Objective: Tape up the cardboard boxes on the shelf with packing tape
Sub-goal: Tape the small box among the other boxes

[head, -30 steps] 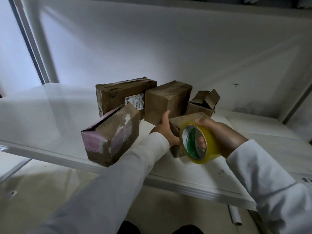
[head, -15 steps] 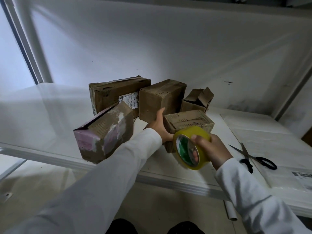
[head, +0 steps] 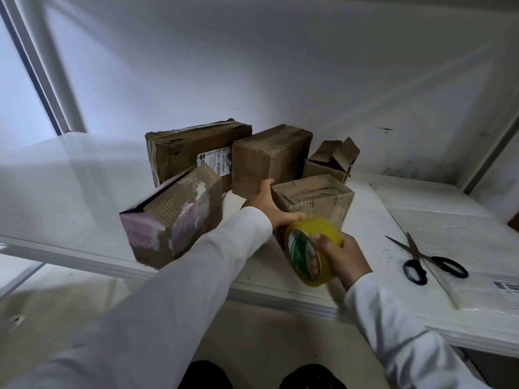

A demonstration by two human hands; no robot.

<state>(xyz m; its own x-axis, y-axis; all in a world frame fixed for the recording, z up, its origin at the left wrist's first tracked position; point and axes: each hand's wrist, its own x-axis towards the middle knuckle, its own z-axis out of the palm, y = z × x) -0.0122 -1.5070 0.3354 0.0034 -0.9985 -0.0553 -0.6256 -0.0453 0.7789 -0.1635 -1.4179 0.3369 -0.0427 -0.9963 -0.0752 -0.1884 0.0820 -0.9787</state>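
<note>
Tape roll, yellow, sits nearest me at the shelf edge, gripped in my right hand with a thumb hooked through its core. Just beyond, my left hand clasps the near left corner of the small box resting on the shelf, fingers curled around it. Farther back I see four more cardboard boxes, one with open flaps; scissors lie well apart at right.
</note>
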